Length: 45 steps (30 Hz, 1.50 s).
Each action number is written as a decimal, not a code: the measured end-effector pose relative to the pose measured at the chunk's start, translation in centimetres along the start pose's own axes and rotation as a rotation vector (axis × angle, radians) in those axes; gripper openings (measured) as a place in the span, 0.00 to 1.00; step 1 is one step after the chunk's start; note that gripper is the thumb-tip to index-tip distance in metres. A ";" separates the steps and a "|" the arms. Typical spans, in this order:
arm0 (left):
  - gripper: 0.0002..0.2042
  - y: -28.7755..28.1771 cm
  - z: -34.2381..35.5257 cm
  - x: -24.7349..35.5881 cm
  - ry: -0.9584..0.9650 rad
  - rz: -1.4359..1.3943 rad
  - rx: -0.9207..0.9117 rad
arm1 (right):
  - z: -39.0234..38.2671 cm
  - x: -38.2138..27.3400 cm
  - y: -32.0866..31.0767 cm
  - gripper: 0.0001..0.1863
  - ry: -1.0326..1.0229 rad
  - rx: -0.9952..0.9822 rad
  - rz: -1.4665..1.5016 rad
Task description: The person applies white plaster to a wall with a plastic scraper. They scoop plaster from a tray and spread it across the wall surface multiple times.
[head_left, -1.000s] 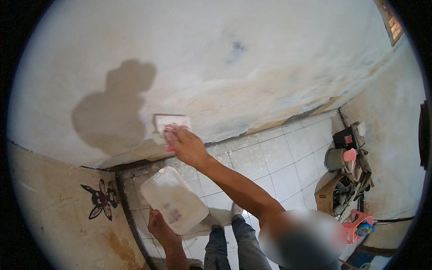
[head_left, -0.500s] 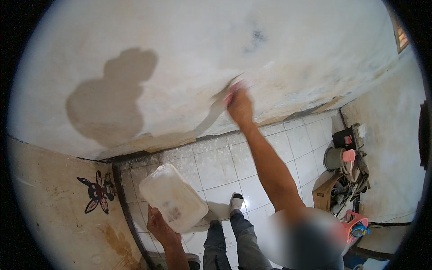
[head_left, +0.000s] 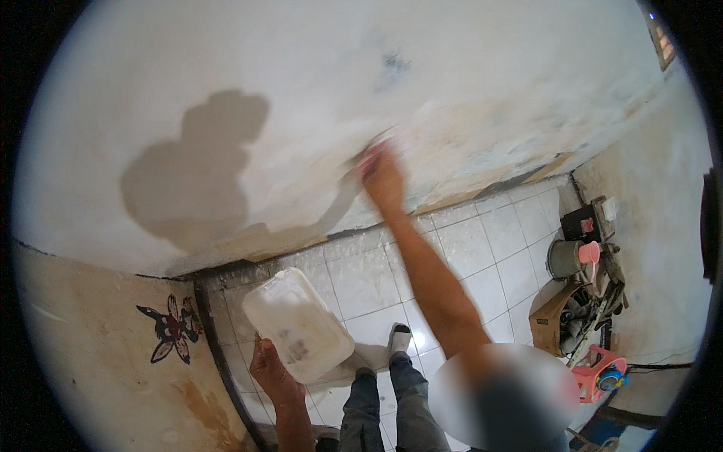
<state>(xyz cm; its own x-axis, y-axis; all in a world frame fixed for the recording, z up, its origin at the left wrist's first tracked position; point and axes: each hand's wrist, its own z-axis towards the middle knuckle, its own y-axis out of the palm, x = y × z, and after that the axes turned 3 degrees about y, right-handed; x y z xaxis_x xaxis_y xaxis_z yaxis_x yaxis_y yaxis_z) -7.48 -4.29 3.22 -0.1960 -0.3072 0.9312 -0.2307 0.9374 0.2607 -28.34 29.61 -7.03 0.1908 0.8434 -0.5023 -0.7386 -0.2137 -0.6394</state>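
we've got our right hand higher and further right along the wall now, clutching the pinkish tool over a different patch, left hand gripping the white tub

A matt, patchy finish is shown by the wall, glossy tile by the floor, smooth-looking plastic by the tray, and cardboard by the box.

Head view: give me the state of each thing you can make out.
white tub: held by its edge, grey marks on it
left hand: closed on the white tub
scraper: held at the wall, blurred
right hand: closed on the scraper
wall: patchy, stained
tile floor: white specks near the wall
cardboard box: open, filled
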 end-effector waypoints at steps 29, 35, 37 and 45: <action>0.23 23.4 -9.7 11.0 -0.088 0.061 -0.481 | -4.5 -2.3 -51.3 0.17 0.895 0.381 1.334; 0.22 32.4 -16.0 10.1 -0.002 -0.073 -0.536 | 1.9 0.4 -57.6 0.08 0.753 0.131 1.271; 0.22 35.2 -18.0 9.0 0.007 -0.068 -0.528 | 2.9 2.2 -58.6 0.07 0.711 -0.003 1.060; 0.18 44.1 -22.2 3.6 0.070 -0.018 -0.615 | 6.5 11.7 -61.4 0.10 0.428 -0.103 0.518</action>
<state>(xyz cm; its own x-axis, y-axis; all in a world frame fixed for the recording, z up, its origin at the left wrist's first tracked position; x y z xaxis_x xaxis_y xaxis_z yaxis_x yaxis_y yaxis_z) 2.78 39.57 23.69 -0.1297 -0.3316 0.9345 0.3619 0.8616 0.3560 14.99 55.79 30.16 0.0833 0.3545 -0.9313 -0.7422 -0.6015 -0.2954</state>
